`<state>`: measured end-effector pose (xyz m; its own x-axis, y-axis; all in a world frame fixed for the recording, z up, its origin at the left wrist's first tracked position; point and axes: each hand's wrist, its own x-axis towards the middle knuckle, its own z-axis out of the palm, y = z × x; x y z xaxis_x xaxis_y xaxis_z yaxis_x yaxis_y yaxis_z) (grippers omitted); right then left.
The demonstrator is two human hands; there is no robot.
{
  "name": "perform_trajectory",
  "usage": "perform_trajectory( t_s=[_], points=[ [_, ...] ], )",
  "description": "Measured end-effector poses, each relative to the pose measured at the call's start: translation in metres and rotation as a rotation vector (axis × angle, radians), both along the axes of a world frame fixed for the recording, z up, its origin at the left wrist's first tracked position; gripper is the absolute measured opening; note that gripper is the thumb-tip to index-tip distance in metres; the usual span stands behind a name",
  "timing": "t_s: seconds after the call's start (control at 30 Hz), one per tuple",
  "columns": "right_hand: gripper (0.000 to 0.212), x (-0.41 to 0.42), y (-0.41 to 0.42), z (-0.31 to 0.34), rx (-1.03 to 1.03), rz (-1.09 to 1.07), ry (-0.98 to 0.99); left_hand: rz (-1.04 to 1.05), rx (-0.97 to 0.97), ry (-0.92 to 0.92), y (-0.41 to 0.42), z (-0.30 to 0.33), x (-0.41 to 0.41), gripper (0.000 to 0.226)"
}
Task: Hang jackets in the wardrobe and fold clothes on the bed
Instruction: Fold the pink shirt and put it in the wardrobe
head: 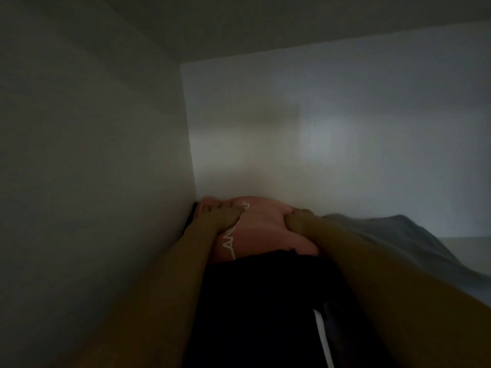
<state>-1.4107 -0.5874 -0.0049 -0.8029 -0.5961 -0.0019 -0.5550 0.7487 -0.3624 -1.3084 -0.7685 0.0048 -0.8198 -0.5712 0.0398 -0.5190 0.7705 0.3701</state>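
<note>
Deep in a dim white wardrobe (93, 155). Left hand (225, 212) and right hand (299, 217) apart, fingers curled, gripping a pink garment (263, 229) at 6 o'clock, against the back wall. Black clothing (265, 301) just below, touching. Grey cloth (385, 229) at 4 o'clock.

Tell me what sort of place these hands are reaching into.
Probably inside a wardrobe or closet compartment: plain white panels meet in a corner under a top board, and both hands press a folded pink garment onto stacked dark clothing beside a grey pile.
</note>
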Motion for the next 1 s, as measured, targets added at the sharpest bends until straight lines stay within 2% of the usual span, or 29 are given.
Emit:
perform_trajectory(
  t_s=[0.07,0.2,0.27,0.4,0.5,0.6,0.7,0.87,1.0],
  points=[
    [0.049,0.007,0.010,0.003,-0.058,0.000,-0.011,0.006,-0.059,-0.025,0.002,0.000,0.000,0.071],
    [0.048,0.027,0.061,0.028,-0.186,0.064,-0.052,0.074,-0.406,-0.059,0.021,0.019,0.012,0.057],
    [0.056,0.034,0.104,0.043,-0.180,0.035,-0.004,0.123,-0.514,0.037,0.053,0.037,0.021,0.055],
    [0.068,0.051,0.198,0.062,-0.160,-0.088,0.208,0.038,-0.450,0.335,0.144,0.078,0.024,0.057],
    [0.068,0.065,0.271,0.076,-0.121,-0.184,0.313,-0.121,-0.424,0.444,0.225,0.096,0.023,0.056],
    [0.067,0.087,0.347,0.085,-0.125,-0.296,0.376,-0.332,-0.586,0.471,0.309,0.100,0.022,0.052],
    [0.065,0.118,0.420,0.084,-0.082,-0.409,0.350,-0.536,-0.691,0.504,0.384,0.089,0.025,0.049],
    [0.048,0.186,0.512,0.070,0.023,-0.633,0.364,-0.800,-0.623,0.536,0.486,0.071,0.036,0.050],
    [0.061,0.263,0.572,0.057,0.043,-0.751,0.475,-1.059,-0.732,0.791,0.562,0.059,0.061,0.057]
  ],
)
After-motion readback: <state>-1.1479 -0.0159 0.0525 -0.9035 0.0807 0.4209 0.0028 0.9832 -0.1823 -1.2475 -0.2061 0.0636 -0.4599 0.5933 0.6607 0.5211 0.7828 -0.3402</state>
